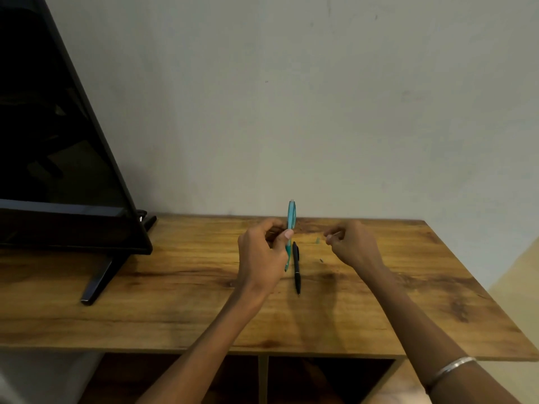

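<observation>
My left hand (260, 252) grips a teal pen barrel (291, 220) and holds it upright above the wooden table (175, 301). A black pen (296, 266) lies flat on the table just right of that hand. My right hand (351, 243) hovers to the right with its fingers curled, pinching a small thin piece (335, 235) that is too small to make out. A tiny teal part (318, 241) and a tiny dark part (321, 260) lie on the table between the black pen and my right hand.
A black flat screen (58, 141) on a dark stand foot (99, 278) fills the left of the table. A pale wall (291, 112) rises right behind the table. Open shelf compartments (320, 380) sit under the front edge.
</observation>
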